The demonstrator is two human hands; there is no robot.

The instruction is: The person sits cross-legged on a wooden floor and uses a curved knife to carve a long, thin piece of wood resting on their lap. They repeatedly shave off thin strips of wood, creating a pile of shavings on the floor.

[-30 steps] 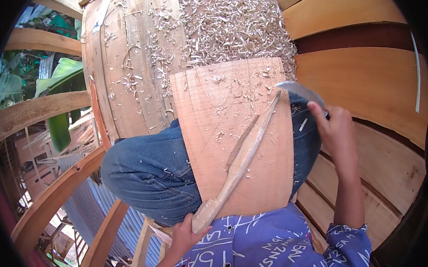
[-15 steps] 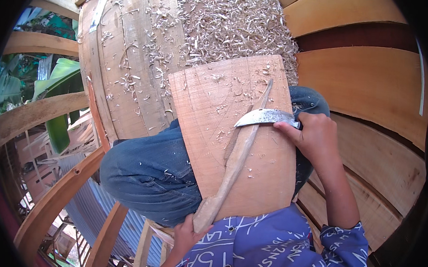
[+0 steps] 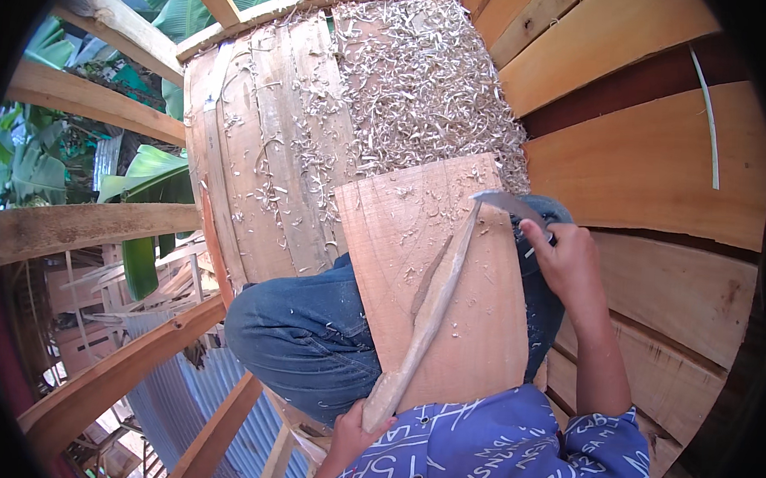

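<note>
A wooden board (image 3: 481,346) lies across my lap, with shavings on its far half. Over it, slanting from near left to far right, rests a long carved wooden stick (image 3: 435,314) whose far end tapers to a point. My left hand (image 3: 362,430) is closed around the thick near end. In my right hand (image 3: 566,260), beyond the board's right edge, is a curved knife (image 3: 506,203), thumb extended along it. Its blade tip is at the stick's pointed end; whether they touch, I cannot tell. My fingers hide the knife's handle.
Pale wood shavings (image 3: 424,87) cover the far floor planks (image 3: 275,157). A plank wall (image 3: 651,157) rises on the right. Wooden rails (image 3: 93,226) run along the left, with banana leaves (image 3: 151,173) and corrugated sheets (image 3: 213,411) beyond them.
The knife has moved from across the stick's upper part to its pointed tip, and its blade has turned. My view has shifted, so the scene sits lower and further right.
</note>
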